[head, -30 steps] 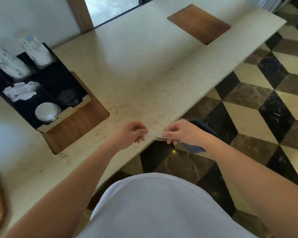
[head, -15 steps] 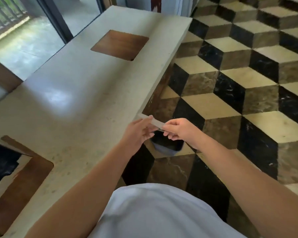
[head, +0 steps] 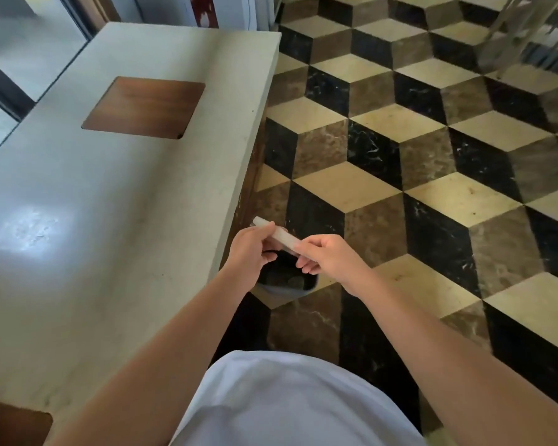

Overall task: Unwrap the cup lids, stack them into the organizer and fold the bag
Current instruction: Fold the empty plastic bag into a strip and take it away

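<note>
- Now both hands hold 1 folded bag [head: 279,235], a narrow, pale, flat strip, in the air just past the counter's near edge.
- Left hand [head: 250,252] grips the strip's far end, thumb on top and fingers curled under it.
- Right hand [head: 327,255] pinches the near end between thumb and forefinger; the other fingers curl loosely below.
- Bag runs slantwise between the 2 hands, its far tip sticking out beyond the left thumb.
- Under the hands, on the floor beside the counter's side, stands a dark bin [head: 287,280], partly hidden by the fingers.
- Counter [head: 78,236], pale stone, stretches to the left; it has 1 brown wooden inset [head: 144,106] farther off and the corner of another [head: 13,426] at the lower left.
- Floor [head: 432,156] is tiled in a cube pattern of black, brown and cream.
- White shirt [head: 290,403] fills the bottom middle, with both bare forearms reaching forward from it.
</note>
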`<state>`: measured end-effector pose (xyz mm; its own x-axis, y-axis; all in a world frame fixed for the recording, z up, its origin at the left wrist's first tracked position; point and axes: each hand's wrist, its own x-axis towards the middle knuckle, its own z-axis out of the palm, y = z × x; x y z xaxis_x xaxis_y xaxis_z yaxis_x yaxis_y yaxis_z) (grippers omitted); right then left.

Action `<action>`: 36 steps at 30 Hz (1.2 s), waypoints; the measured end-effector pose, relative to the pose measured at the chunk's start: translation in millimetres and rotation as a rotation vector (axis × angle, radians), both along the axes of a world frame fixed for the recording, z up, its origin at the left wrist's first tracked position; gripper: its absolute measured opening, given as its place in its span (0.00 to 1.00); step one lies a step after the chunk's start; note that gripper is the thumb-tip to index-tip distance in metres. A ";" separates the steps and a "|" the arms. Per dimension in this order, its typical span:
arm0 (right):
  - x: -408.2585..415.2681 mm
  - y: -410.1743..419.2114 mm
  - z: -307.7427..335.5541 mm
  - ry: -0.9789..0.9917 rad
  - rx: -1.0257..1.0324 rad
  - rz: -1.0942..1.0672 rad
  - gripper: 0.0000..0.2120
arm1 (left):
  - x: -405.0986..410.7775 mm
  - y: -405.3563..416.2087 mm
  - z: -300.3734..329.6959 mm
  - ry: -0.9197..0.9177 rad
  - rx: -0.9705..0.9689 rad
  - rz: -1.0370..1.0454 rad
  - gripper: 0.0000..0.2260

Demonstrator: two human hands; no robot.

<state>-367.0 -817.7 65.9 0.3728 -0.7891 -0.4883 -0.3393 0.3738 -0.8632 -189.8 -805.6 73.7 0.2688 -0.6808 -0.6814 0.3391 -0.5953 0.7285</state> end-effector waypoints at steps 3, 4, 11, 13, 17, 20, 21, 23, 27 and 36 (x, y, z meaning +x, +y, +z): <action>12.3 -5.3 -13.7 0.006 0.059 -0.070 0.09 | 26.2 -16.8 -13.9 0.020 0.055 0.059 0.04; 17.7 -8.2 -18.7 0.018 0.075 -0.089 0.08 | 34.7 -22.1 -19.6 0.014 0.073 0.049 0.04; 53.5 -28.4 -70.8 0.078 0.265 -0.286 0.06 | 73.1 -40.3 -66.2 -0.571 0.016 -0.262 0.14; 56.8 -36.2 -92.6 0.100 0.343 -0.335 0.06 | 93.2 -41.9 -83.1 -1.105 -0.091 -0.445 0.18; 57.9 -57.1 -141.1 0.169 0.461 -0.413 0.05 | 126.6 -56.1 -120.9 -1.388 0.019 -0.724 0.25; 62.3 -75.8 -181.1 0.288 0.555 -0.449 0.03 | 131.1 -65.1 -148.2 -1.425 0.009 -0.787 0.29; 65.2 -83.2 -194.8 0.315 0.583 -0.452 0.03 | 130.5 -66.9 -154.8 -1.468 0.015 -0.780 0.32; 70.0 -95.6 -222.2 0.358 0.609 -0.439 0.04 | 129.6 -66.6 -164.0 -1.538 0.039 -0.754 0.37; 78.9 -121.9 -270.0 0.392 0.665 -0.400 0.04 | 130.2 -64.0 -175.1 -1.618 0.048 -0.756 0.39; 95.1 -161.7 -345.4 0.523 0.733 -0.081 0.15 | 128.8 -67.3 -167.5 -1.542 0.115 -0.794 0.38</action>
